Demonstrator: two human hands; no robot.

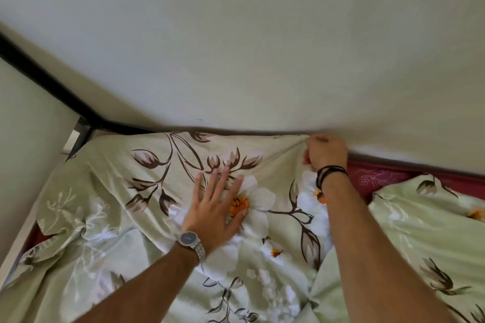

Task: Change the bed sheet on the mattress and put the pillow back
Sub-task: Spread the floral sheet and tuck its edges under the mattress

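Closest to me, two bare forearms reach out over the bed, and under them the pale green cotton bed sheet printed with big white flowers and brown buds (147, 170) lies rumpled across the mattress, bunched into folds along the near left and doubled over itself on the right. The left hand (217, 207), with a silver metal wristwatch (191, 241) on its wrist, lies flat on the sheet with fingers straight and spread, pressing down on one of the white flowers. Further on, the right hand (325, 152), wearing a black corded bracelet (329, 174), has its fingers curled around the far edge of the sheet, pinching it up against the wall, and the cloth pulls taut in creases toward that grip. Just right of that hand a strip of the dark red patterned mattress cover (375, 178) shows bare between the wall and the folded sheet. At the far left corner a black metal bed frame bar (39, 73) runs up diagonally beside the plain off-white painted wall (262, 47), which fills everything beyond the bed.
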